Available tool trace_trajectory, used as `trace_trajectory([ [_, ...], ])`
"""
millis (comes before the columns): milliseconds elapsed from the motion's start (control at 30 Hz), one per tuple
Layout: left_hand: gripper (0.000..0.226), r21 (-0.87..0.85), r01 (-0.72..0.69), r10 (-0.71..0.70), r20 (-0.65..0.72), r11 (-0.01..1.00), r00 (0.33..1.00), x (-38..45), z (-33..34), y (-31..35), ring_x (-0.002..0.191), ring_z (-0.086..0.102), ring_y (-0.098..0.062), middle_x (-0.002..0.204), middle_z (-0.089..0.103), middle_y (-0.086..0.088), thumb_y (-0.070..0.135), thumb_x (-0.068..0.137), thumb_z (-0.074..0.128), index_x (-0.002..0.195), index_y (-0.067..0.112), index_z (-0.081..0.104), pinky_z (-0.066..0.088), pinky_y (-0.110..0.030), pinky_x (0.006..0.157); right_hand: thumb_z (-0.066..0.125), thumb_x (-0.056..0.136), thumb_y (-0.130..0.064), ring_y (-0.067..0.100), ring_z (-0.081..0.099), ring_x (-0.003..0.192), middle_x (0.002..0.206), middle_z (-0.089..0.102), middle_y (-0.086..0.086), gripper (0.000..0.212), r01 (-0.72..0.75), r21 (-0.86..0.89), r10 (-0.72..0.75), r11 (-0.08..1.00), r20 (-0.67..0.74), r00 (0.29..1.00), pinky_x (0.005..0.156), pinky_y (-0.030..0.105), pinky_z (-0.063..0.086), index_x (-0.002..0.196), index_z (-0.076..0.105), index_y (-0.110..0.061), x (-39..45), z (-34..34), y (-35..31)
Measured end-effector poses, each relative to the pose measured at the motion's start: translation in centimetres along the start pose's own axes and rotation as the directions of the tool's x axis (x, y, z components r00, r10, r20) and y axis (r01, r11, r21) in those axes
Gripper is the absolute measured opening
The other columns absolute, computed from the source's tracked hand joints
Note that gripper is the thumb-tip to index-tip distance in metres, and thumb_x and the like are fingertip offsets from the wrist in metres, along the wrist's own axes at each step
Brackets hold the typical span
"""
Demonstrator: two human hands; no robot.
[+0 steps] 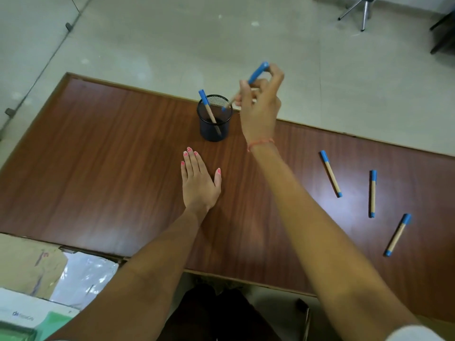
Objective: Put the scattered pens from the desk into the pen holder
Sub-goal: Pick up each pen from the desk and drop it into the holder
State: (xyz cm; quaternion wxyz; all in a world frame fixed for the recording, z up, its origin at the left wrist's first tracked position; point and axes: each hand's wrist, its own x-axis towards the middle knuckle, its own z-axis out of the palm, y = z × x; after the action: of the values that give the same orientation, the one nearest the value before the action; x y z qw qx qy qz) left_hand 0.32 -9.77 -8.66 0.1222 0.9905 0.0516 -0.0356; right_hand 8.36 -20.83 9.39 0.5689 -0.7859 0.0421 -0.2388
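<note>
A black mesh pen holder [213, 129] stands near the far edge of the wooden desk [98, 153]. One tan pen with a blue cap [208, 108] leans inside it. My right hand [261, 107] is raised beside the holder and grips another blue-capped pen [256, 73], held tilted with its lower blue tip over the holder's rim. My left hand [198, 179] lies flat on the desk in front of the holder, fingers together, holding nothing. Three more pens lie on the desk to the right: one [331, 173], a second [373, 193] and a third [398, 234].
A cardboard box with plastic-wrapped items [83, 274] and a white-and-green package [29, 318] sit at the near left. A tripod [362, 11] stands on the tiled floor beyond the desk, at the far right.
</note>
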Motion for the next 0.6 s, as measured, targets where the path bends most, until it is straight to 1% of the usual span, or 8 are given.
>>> trace_trajectory([
  [33,0.08,0.003,0.003,-0.003,0.002,1.0,1.0,0.0,0.0,0.0,0.153,0.0,-0.03,0.163,0.003,-0.022,0.052,0.1,0.021,0.154,-0.006,0.007,0.007,-0.043,0.125,0.053,0.094,-0.003,0.014,0.065,0.057,0.076,0.061,0.009,0.027,-0.017,-0.009,0.017,1.0,0.01,1.0,0.059,0.023,0.06,0.115,0.036,-0.007,0.9,1.4,0.3],
  [100,0.08,-0.003,0.013,-0.013,0.008,1.0,1.0,0.0,0.0,-0.1,0.153,-0.001,-0.03,0.164,0.001,-0.021,0.053,0.1,0.021,0.154,-0.005,0.006,0.007,-0.043,0.125,0.056,0.093,-0.005,0.024,0.068,0.066,0.083,0.065,0.015,0.028,-0.059,-0.106,0.066,0.993,0.06,0.996,0.064,0.039,0.062,0.115,0.038,0.0,1.7,3.7,1.6],
  [133,0.08,-0.01,0.016,-0.016,0.013,1.0,1.0,0.0,0.0,-0.1,0.153,-0.002,-0.03,0.164,0.0,-0.021,0.053,0.1,0.02,0.154,-0.005,0.005,0.007,-0.043,0.126,0.057,0.093,-0.007,0.025,0.069,0.069,0.085,0.067,0.014,0.028,-0.072,-0.182,0.09,0.981,0.093,0.992,0.066,0.041,0.061,0.114,0.04,0.0,1.7,4.5,2.4],
  [233,0.08,-0.02,0.017,-0.017,0.011,1.0,1.0,0.1,-0.1,0.0,0.153,-0.002,-0.029,0.164,0.0,-0.02,0.053,0.1,0.021,0.154,-0.004,0.006,0.006,-0.043,0.126,0.059,0.093,-0.018,0.025,0.069,0.08,0.094,0.072,0.011,0.024,-0.066,-0.387,0.133,0.92,0.151,0.979,0.067,0.035,0.057,0.11,0.047,-0.004,1.2,5.8,4.6],
  [333,0.08,-0.022,0.018,-0.018,-0.004,1.0,1.0,0.1,0.0,0.1,0.153,0.0,-0.03,0.164,0.003,-0.02,0.053,0.099,0.022,0.154,-0.004,0.008,0.008,-0.042,0.126,0.063,0.09,-0.026,0.022,0.059,0.093,0.102,0.065,0.007,0.022,-0.075,-0.488,0.14,0.87,0.097,0.985,0.072,0.031,0.05,0.103,0.056,-0.01,1.2,6.0,6.2],
  [400,0.08,-0.011,0.016,-0.016,0.001,1.0,1.0,-0.3,0.1,0.1,0.153,0.002,-0.03,0.164,0.005,-0.02,0.053,0.099,0.022,0.154,-0.004,0.01,0.01,-0.043,0.125,0.066,0.087,-0.029,0.021,0.055,0.098,0.106,0.058,0.007,0.022,-0.107,-0.526,0.152,0.844,0.042,0.988,0.078,0.03,0.051,0.099,0.061,-0.012,1.1,6.0,7.0],
  [467,0.08,0.007,0.015,-0.015,-0.01,1.0,1.0,0.0,0.1,0.1,0.153,0.003,-0.031,0.163,0.006,-0.021,0.053,0.1,0.022,0.154,-0.005,0.011,0.011,-0.043,0.125,0.068,0.085,-0.031,0.021,0.055,0.099,0.108,0.054,0.007,0.023,-0.158,-0.537,0.192,0.829,0.007,0.981,0.081,0.034,0.054,0.098,0.062,-0.014,1.7,6.2,7.7],
  [600,0.08,0.02,0.009,-0.009,-0.01,1.0,1.0,0.0,-0.1,0.0,0.153,0.004,-0.031,0.163,0.007,-0.021,0.053,0.1,0.022,0.153,-0.005,0.011,0.012,-0.043,0.125,0.072,0.082,-0.032,0.022,0.058,0.097,0.108,0.053,0.006,0.026,-0.215,-0.525,0.268,0.824,0.026,0.963,0.082,0.04,0.057,0.098,0.059,-0.016,2.2,6.5,8.3],
])
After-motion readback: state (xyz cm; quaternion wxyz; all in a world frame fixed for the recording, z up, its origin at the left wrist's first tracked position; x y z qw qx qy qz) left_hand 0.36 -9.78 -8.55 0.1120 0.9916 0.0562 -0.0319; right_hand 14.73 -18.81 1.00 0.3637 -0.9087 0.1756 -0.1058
